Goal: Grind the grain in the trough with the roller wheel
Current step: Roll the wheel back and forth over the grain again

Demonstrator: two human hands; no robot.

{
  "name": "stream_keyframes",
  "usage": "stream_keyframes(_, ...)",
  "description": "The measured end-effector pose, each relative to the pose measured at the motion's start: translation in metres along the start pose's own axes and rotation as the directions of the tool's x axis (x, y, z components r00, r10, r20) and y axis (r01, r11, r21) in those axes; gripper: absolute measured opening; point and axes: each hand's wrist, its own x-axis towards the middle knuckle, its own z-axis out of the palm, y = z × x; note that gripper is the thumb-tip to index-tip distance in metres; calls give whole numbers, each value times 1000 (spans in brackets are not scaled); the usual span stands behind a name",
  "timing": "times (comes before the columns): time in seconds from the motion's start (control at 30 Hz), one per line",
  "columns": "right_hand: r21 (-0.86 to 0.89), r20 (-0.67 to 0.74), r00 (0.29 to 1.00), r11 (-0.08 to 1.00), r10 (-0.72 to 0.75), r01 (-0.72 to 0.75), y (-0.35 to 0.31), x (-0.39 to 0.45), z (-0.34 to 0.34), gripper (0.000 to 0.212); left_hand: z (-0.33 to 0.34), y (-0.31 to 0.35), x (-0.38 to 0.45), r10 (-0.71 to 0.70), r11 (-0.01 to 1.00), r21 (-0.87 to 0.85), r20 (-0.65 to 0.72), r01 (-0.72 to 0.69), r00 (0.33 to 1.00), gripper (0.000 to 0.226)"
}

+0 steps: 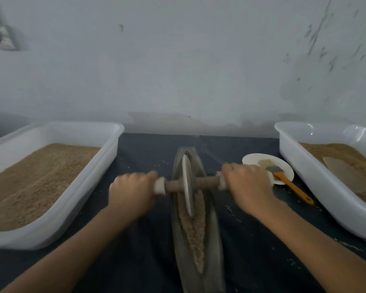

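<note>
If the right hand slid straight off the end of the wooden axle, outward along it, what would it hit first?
Probably the round white plate holding the orange-handled brush, right beside the right hand; the white plastic tub of grain comes after. Depth is unclear; the hand may pass above the plate.

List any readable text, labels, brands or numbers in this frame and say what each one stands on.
None: no readable text appears anywhere in this frame.
The two white tubs, trough, roller wheel, plate and orange-handled brush show no print or marking.
The dark specks on the wall are stains, not writing.
The fixture at upper left is too blurred to tell.
</note>
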Motion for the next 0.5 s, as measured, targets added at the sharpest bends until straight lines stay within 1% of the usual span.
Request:
stream_keyframes(0.07, -34, -25, 999, 999, 34, -35, 5, 37, 12, 24, 13, -8, 38, -82, 996, -32, 30, 83, 996, 24)
stream_keyframes(0.13, -58, -22, 998, 996, 61, -62, 7, 60, 16, 21, 17, -12, 62, -133, 989, -49, 84, 137, 988, 20)
stream_keyframes(0.23, -8, -6, 998, 998, 69, -69, 5, 50, 11, 21, 9, -5, 55, -108, 994, -24, 100, 111, 989, 17)
stream_keyframes(0.33, 41, 29, 999, 999, 13, -14, -2, -6, -6, 31, -17, 2, 1, -43, 999, -3, 141, 43, 989, 23)
stream_keyframes(0.37, 73, -7, 1000, 997, -10, 10, -4, -28, -15, 38, -29, 4, -21, -1, 1000, -17, 130, 3, 992, 26)
stream_keyframes(0.4, 112, -68, 997, 993, -32, 39, -4, -47, -25, 45, -42, 8, -41, 44, 998, -44, 90, -40, 995, 28)
stream_keyframes(0.43, 144, -114, 992, 987, -51, 67, -4, -62, -34, 49, -55, 11, -57, 85, 993, -83, 21, -83, 996, 32)
stream_keyframes(0.47, 162, -131, 990, 983, -60, 81, -4, -74, -40, 52, -64, 13, -69, 124, 986, -105, -55, -130, 991, 36)
stream_keyframes(0.5, 171, -108, 992, 982, -61, 79, -4, -82, -42, 54, -72, 14, -77, 152, 981, -108, -88, -161, 984, 39)
